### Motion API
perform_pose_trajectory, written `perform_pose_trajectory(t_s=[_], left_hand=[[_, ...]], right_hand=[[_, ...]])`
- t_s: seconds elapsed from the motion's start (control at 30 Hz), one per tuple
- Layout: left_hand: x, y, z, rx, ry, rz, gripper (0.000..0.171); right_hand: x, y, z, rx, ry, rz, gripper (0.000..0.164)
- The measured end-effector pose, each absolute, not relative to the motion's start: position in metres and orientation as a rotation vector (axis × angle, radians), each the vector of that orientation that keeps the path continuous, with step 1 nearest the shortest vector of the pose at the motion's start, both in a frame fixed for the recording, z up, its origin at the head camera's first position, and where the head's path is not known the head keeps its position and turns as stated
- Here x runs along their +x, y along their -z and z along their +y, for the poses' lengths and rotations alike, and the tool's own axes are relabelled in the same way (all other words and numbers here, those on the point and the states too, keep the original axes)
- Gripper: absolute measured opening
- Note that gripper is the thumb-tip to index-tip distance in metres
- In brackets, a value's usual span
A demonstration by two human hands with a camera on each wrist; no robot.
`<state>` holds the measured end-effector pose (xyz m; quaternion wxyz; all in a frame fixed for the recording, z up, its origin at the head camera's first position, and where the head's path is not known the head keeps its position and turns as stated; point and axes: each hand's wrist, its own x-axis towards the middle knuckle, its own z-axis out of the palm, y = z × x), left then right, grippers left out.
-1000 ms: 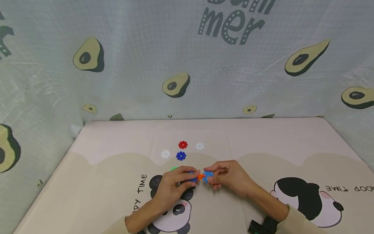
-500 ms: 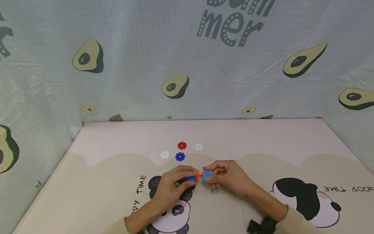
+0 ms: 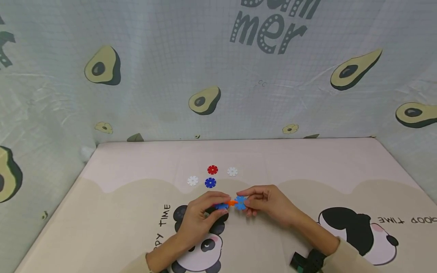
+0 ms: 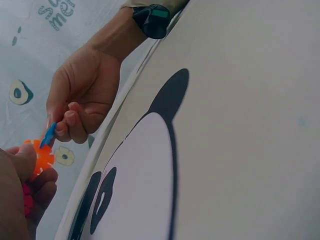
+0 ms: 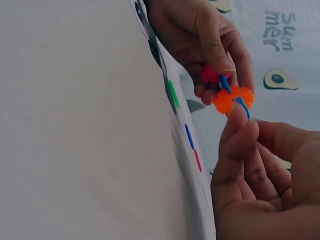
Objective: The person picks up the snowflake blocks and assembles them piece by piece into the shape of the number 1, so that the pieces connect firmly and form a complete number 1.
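Note:
Between my hands, above the table, is a short chain of notched flower-shaped plastic connector discs. My left hand (image 3: 205, 212) pinches its left end, where a blue disc (image 3: 222, 206) shows between thumb and fingers. A pink disc (image 5: 210, 74), partly behind those fingers, is visible in the right wrist view. An orange disc (image 5: 220, 104) sticks out toward the right. My right hand (image 3: 269, 204) pinches a light blue disc (image 3: 240, 203) between thumb and index finger. Its edge meets the orange disc; how deep the notches sit cannot be told.
Loose discs lie flat beyond my hands: red (image 3: 212, 170), dark blue (image 3: 210, 182), white (image 3: 192, 181) and another white disc (image 3: 232, 171). A green disc (image 5: 173, 94) lies behind the left hand. A black wrist device (image 3: 308, 261) sits by the right sleeve.
My right hand has risen slightly, and the light blue disc has turned to show more of its face. The left hand has stayed nearly still, with the orange disc shifting slightly up and left.

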<state>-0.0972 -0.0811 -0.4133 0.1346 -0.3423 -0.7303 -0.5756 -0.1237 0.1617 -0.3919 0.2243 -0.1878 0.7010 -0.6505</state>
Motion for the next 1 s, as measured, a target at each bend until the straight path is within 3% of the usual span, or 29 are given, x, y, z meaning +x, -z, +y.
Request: perform_pose_trajectory(t_s=[1.0], left_hand=[[-0.096, 0.412, -0.081, -0.891, 1.647, -2.233, 0.032]], right_hand=[[-0.11, 0.394, 0.146, -0.486, 1.87, 1.93, 0.034]])
